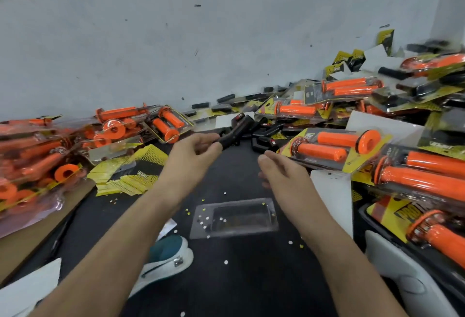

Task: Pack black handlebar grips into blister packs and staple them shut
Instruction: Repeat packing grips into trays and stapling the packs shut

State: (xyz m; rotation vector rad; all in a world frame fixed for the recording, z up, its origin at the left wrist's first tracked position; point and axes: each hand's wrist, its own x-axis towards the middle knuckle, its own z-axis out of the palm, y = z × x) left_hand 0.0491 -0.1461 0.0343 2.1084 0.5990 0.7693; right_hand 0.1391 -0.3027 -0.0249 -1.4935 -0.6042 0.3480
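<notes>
Left hand, centre frame: fingers curled round one end of a black handlebar grip, which is lifted clear of the surface and points toward the upper right. Right hand, just right of centre: fingers relaxed and extended, holding nothing.

Below both hands, an open clear blister pack lies flat on the black work surface, no grip in it. Loose black grips sit just beyond the hands. A stapler lies lower centre, beside the left forearm. Packed orange grips are heaped at both edges.

Risks noted:
- The held grip is taken by its end only; it may slip or tip on the way down to the pack.
- Paper specks lie on and around the pack and could be sealed inside.
- The left forearm may knock the stapler.
</notes>
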